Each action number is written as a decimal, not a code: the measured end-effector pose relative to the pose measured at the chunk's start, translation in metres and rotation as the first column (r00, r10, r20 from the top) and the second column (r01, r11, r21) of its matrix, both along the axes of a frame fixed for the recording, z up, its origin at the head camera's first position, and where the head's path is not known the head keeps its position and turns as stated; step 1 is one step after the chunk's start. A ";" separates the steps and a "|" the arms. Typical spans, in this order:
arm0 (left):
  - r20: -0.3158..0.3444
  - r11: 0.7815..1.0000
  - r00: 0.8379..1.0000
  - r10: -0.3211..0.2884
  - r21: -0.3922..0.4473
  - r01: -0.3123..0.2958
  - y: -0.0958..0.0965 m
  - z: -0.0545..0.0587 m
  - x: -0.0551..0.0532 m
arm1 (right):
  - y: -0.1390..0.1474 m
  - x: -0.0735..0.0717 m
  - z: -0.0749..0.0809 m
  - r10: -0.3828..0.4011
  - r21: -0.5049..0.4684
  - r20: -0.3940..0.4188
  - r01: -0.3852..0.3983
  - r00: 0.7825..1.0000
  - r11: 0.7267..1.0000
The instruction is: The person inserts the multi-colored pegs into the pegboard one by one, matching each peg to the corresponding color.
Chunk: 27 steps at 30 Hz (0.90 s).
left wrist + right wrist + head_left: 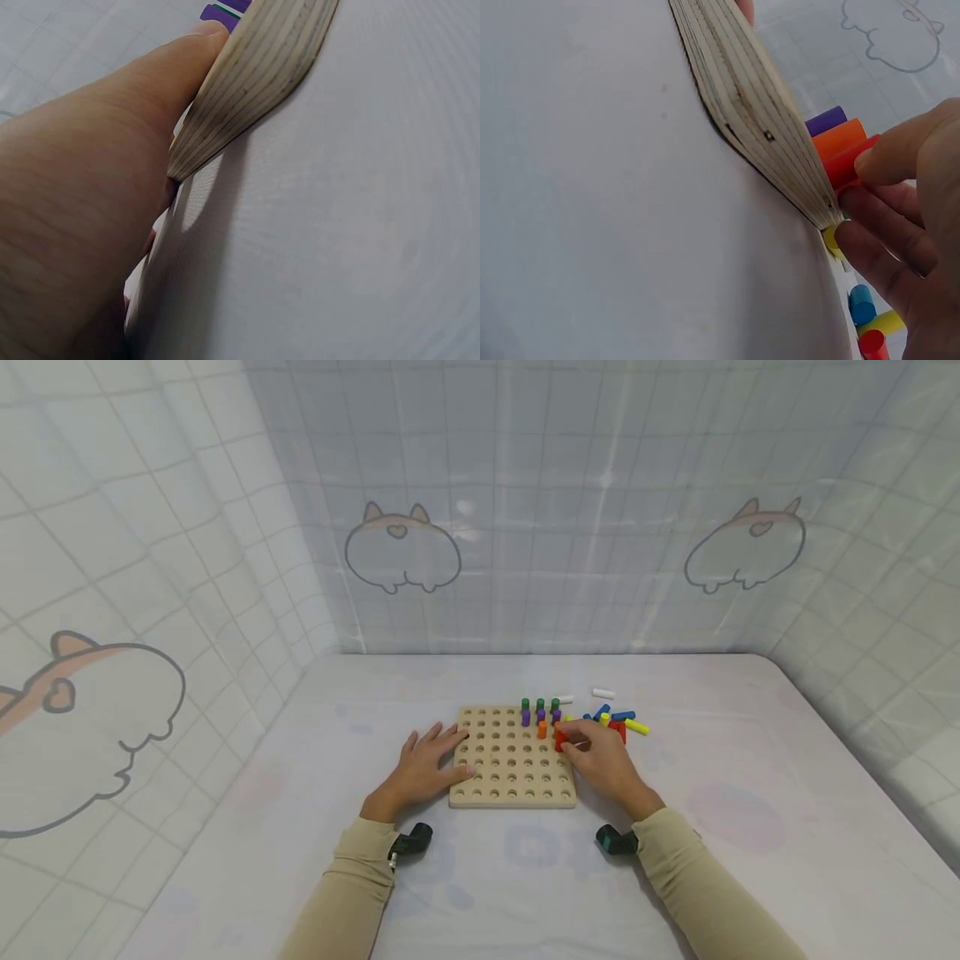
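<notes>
A wooden pegboard with rows of round holes lies flat on the table. Fingers spread, my left hand rests on its left edge, the thumb over the near left holes. At the right edge my right hand pinches a red peg between thumb and fingers. That peg stands upright at the board, though whether it sits in a hole I cannot tell. Behind it an orange peg stands in the board. Farther back are purple pegs and green pegs in short rows.
Loose pegs lie right of the board, partly behind my right hand: a blue peg, a yellow peg, several more blue, yellow and red ones, and a white peg. A tiled-pattern curtain rises behind the table.
</notes>
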State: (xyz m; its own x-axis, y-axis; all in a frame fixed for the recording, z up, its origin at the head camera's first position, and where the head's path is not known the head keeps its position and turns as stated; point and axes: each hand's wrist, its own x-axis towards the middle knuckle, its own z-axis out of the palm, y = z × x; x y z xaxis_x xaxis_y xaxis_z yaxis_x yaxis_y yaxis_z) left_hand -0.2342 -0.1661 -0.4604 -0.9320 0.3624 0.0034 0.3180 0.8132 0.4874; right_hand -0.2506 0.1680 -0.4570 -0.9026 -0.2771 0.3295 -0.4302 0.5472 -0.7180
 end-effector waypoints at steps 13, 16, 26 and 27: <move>-0.024 1.000 1.000 0.011 -0.004 -0.011 0.001 -0.001 0.001 | 0.025 0.000 0.009 -0.067 -0.038 0.032 0.068 0.997 0.997; -0.024 1.000 1.000 0.012 -0.001 -0.012 0.001 -0.002 0.000 | 0.035 -0.003 0.011 -0.096 -0.078 0.032 0.098 0.995 0.992; -0.014 1.000 1.000 0.000 0.004 0.000 -0.001 -0.006 -0.002 | 0.067 -0.011 0.009 -0.244 -0.073 0.142 0.256 0.959 0.964; -0.015 1.000 1.000 -0.001 0.007 0.001 -0.001 -0.007 -0.002 | 0.069 -0.012 0.008 -0.253 -0.074 0.154 0.267 0.955 0.961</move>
State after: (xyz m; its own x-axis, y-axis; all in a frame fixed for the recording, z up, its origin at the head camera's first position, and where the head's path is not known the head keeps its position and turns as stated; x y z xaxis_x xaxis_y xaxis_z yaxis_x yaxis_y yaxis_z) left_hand -0.2363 -0.1673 -0.4669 -0.9314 0.3635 0.0203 0.3265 0.8093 0.4884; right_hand -0.2621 0.2367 -0.4488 -0.9784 -0.0010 0.2066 -0.1724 0.5547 -0.8140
